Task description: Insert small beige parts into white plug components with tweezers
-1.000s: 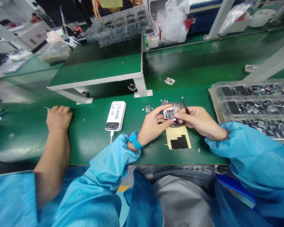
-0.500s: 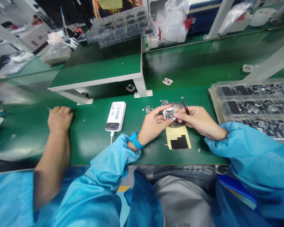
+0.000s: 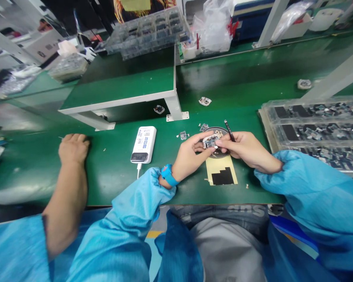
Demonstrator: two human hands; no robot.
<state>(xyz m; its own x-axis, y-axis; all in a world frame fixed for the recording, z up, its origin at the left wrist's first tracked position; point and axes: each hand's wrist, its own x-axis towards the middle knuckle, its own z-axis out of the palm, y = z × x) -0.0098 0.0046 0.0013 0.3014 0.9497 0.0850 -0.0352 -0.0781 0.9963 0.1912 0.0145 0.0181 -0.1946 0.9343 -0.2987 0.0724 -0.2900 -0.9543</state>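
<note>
My left hand (image 3: 191,153), with a blue band at the wrist, grips a small white housing (image 3: 208,141) with electronic parts inside. A slim black pen-like tool (image 3: 229,131) is pinched in my right hand (image 3: 247,149), pointing up and back. Its lower end is hidden by my fingers, which touch the housing's right side. Behind and below the housing lies a round dish (image 3: 222,154) with small parts. Under the dish's near edge is a yellow sheet (image 3: 208,172) bearing a black stepped patch (image 3: 222,177). Small circuit pieces (image 3: 182,135) rest left of the dish.
A white power bank (image 3: 144,145) with a cable lies left of my hands. Another person's hand (image 3: 73,148) rests farther left. Clear trays (image 3: 272,125) of parts stand at right. A raised green shelf (image 3: 129,84) is behind. Loose white housings (image 3: 205,101) lie farther back.
The loose white housings at the back have shifted slightly left. My hands keep nearly the same pose around the held housing, with only tiny movement.
</note>
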